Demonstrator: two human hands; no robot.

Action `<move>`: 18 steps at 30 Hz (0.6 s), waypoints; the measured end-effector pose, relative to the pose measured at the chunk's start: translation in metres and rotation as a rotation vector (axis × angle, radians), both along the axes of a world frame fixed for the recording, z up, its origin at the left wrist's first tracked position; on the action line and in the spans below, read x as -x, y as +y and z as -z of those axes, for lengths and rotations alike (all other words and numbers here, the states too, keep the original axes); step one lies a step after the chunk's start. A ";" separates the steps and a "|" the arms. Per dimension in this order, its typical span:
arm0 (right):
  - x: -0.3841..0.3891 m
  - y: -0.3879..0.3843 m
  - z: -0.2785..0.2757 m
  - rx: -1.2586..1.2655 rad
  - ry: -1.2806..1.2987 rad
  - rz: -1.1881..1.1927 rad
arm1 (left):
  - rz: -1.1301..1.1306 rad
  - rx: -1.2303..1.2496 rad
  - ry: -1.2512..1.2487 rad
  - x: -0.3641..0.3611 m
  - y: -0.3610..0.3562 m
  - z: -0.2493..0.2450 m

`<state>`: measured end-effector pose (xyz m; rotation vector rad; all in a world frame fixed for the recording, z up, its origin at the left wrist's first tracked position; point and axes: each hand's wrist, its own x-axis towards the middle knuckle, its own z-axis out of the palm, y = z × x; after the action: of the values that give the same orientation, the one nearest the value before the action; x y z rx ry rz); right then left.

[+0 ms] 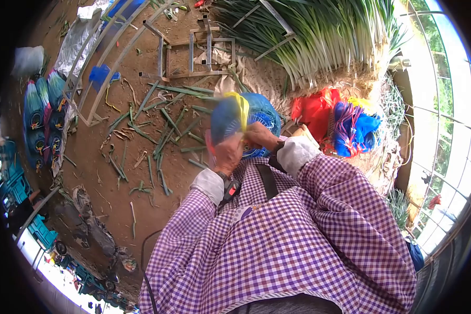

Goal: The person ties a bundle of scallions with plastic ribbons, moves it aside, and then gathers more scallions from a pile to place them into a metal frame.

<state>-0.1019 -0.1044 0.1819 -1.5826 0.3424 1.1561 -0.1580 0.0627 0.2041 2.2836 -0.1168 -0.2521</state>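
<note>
A blue mesh bag (225,118) with a yellow band, partly blurred, is stretched up in front of my body. My left hand (229,152) has its fingers closed on the lower edge of the bag. Close beside it, my right hand (261,136) is also closed at the bag's edge, near the yellow band. Just behind and below the bag is a round blue plastic piece with slots (263,118), partly hidden by the bag and my hands.
Leeks (329,42) are heaped at the back right. Red netting (319,107) and a bundle of blue mesh bags (353,125) lie to the right. A metal frame (199,52) stands ahead. Cut leaves (165,131) litter the soil; filled net bags (44,115) lie far left.
</note>
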 end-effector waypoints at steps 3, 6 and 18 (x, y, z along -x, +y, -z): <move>-0.002 -0.005 -0.006 -0.049 -0.013 -0.034 | 0.064 0.008 -0.051 -0.001 0.003 0.005; -0.001 -0.010 -0.016 -0.050 0.001 0.033 | 0.061 0.010 -0.043 -0.002 0.000 0.004; 0.014 -0.020 -0.011 0.340 -1.027 -0.307 | 0.040 0.305 0.498 -0.011 0.006 0.027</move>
<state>-0.1160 -0.1239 0.1930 -2.3554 -0.4180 0.3704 -0.1465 0.0683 0.1773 1.8584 0.0548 -0.7598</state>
